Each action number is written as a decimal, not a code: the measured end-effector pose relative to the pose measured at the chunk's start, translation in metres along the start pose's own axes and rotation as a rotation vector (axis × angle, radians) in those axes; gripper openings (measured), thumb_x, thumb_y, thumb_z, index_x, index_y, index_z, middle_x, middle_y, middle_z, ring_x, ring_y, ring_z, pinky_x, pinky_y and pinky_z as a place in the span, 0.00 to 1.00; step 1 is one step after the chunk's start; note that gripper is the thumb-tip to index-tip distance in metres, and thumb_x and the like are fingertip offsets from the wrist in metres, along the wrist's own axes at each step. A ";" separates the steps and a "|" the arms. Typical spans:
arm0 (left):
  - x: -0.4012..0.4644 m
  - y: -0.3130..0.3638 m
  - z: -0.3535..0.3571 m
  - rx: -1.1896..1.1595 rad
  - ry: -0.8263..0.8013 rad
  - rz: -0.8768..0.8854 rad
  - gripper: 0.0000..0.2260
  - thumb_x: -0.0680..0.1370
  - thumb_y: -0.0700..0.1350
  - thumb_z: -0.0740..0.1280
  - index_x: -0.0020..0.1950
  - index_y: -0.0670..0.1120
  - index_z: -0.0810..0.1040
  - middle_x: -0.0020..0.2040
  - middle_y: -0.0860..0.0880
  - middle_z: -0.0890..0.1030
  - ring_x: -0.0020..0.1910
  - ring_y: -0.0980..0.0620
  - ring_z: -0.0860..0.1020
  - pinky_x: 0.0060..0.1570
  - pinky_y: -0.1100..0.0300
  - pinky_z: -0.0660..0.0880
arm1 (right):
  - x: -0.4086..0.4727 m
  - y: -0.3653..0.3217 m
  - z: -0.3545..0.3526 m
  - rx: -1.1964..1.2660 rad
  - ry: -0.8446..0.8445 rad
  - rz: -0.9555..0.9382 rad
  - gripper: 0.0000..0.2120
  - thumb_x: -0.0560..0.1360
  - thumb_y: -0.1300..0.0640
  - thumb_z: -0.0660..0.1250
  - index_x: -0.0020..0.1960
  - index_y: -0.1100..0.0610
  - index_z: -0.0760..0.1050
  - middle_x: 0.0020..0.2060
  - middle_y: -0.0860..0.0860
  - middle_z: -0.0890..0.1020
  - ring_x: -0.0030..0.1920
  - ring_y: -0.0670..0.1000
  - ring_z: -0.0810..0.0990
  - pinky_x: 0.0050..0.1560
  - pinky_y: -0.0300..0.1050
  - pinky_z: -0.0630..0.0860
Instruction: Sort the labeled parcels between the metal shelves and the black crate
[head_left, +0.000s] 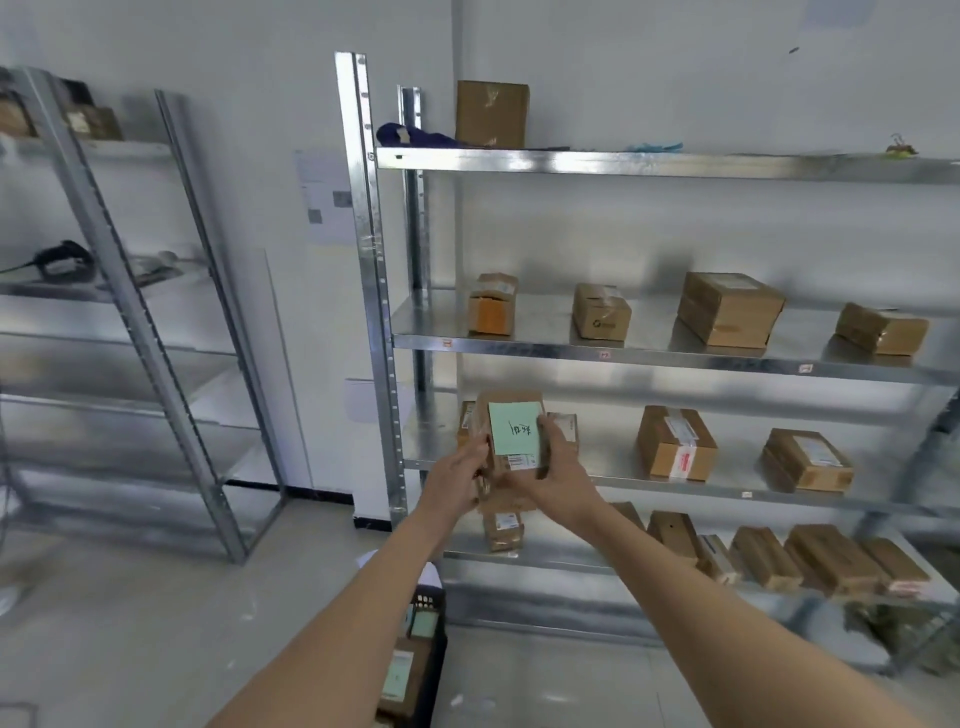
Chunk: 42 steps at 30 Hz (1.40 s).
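I hold a brown cardboard parcel (511, 415) with a green handwritten note and a small white label, raised in front of the left end of the metal shelves (623, 358). My left hand (460, 475) grips its left edge and my right hand (558, 467) grips its right edge. Several taped parcels sit on the middle shelf levels, such as one brown box (730, 309). The black crate (415, 660) stands on the floor under my left forearm, partly hidden, with green-labelled parcels inside.
A second metal rack (156, 322) stands at the left with dark items on it. A tall box (491, 114) and blue cloth sit on the top shelf. Several parcels crowd the lowest shelf (831, 561) at right. The floor is pale concrete.
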<state>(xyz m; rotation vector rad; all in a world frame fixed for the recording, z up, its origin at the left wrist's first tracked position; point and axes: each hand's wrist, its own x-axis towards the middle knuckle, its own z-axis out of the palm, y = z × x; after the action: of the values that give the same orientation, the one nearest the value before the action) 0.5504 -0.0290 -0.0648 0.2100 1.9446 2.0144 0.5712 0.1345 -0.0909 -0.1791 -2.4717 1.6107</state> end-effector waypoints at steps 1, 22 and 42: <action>0.001 -0.001 -0.013 0.005 -0.007 -0.003 0.09 0.84 0.52 0.60 0.60 0.61 0.77 0.55 0.59 0.80 0.55 0.58 0.77 0.49 0.56 0.76 | 0.005 -0.004 0.013 -0.011 0.005 -0.014 0.55 0.66 0.43 0.81 0.82 0.47 0.52 0.71 0.45 0.71 0.70 0.48 0.72 0.68 0.53 0.76; 0.056 -0.139 -0.358 0.617 0.205 -0.095 0.16 0.82 0.53 0.62 0.70 0.59 0.73 0.71 0.54 0.72 0.68 0.53 0.71 0.69 0.56 0.65 | 0.091 0.009 0.320 -0.111 -0.142 0.166 0.40 0.65 0.51 0.83 0.67 0.36 0.63 0.58 0.38 0.76 0.62 0.45 0.74 0.55 0.44 0.78; 0.320 -0.439 -0.446 0.930 -0.111 -0.379 0.22 0.82 0.55 0.61 0.76 0.58 0.66 0.76 0.55 0.66 0.73 0.53 0.65 0.68 0.56 0.64 | 0.241 0.326 0.533 -0.254 -0.242 0.599 0.57 0.66 0.33 0.75 0.82 0.39 0.42 0.77 0.44 0.60 0.72 0.49 0.70 0.59 0.45 0.75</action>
<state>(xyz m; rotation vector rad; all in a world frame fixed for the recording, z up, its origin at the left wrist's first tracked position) 0.1622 -0.3366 -0.5642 0.1409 2.4630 0.7537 0.2189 -0.1608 -0.5780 -0.8828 -3.0010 1.5691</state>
